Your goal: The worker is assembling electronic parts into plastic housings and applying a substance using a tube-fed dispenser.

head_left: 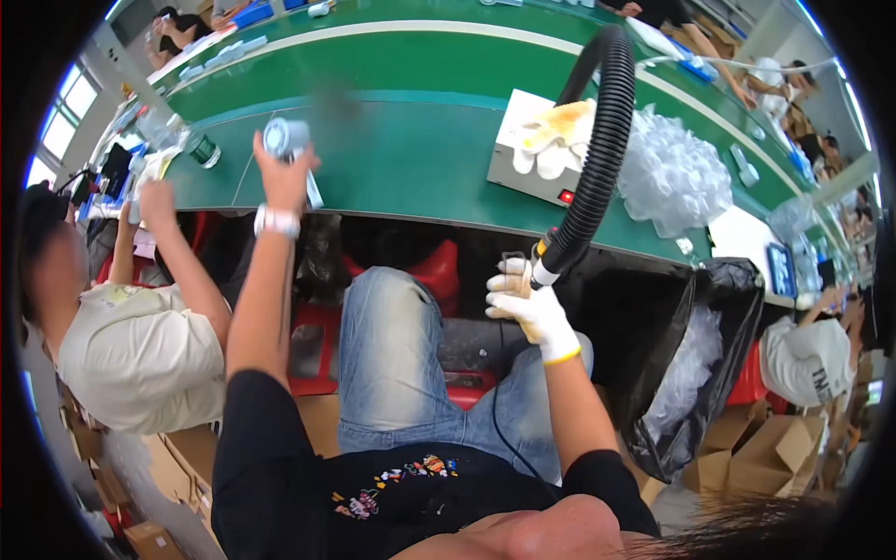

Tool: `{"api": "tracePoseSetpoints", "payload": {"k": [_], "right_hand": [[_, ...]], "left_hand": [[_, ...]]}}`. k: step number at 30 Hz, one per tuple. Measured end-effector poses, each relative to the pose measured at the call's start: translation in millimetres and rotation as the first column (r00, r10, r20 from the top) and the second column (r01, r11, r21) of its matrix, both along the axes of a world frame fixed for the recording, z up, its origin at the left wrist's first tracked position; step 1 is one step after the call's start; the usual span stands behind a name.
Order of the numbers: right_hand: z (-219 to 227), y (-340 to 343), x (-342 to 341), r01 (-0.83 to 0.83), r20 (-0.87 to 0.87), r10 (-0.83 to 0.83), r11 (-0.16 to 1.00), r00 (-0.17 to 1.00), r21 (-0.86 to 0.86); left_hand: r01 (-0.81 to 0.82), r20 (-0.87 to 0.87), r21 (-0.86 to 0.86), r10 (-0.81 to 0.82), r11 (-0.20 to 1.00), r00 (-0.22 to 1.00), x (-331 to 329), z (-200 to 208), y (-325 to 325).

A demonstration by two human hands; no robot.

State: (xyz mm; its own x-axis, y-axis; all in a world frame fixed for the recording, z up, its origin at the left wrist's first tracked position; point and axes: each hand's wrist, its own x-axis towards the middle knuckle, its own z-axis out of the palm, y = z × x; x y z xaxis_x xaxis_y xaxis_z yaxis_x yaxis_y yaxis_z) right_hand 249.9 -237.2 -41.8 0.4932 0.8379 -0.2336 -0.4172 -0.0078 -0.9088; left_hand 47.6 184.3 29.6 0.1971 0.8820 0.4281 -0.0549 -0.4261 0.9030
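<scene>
My bare left hand [285,183], a white watch on its wrist, is closed around a light-blue plastic device [286,137] with a round head. It holds the device over the near edge of the green workbench; a pale handle-like part shows beside the fingers. My right hand [529,313], in a white knit glove with a yellow cuff, is above my right thigh. It grips the white nozzle [544,273] at the end of a black corrugated hose [597,159]. The hose arches up from behind a grey-white box, and the nozzle's tip is partly hidden by the glove.
On the green workbench [411,159], gloves [557,131] lie on the box [509,154], beside a heap of clear plastic bags [674,173]. A bottle [201,147] stands at the left. A black bin bag [719,345] hangs at right. People sit close on both sides.
</scene>
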Motion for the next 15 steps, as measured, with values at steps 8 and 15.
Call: {"api": "tracePoseSetpoints", "payload": {"k": [8, 15], "right_hand": [[-37, -55, -43, 0.000, -0.457, 0.053, 0.993, 0.888, 0.114], [0, -95, -111, 0.178, 0.215, -0.155, 0.980, 0.964, -0.093]], "left_hand": [[0.674, 0.528, -0.681, -0.446, 0.287, 0.723, 51, -22, -279], [0.748, 0.586, -0.570, -0.470, 0.339, 0.660, 107, -36, -304]]}}
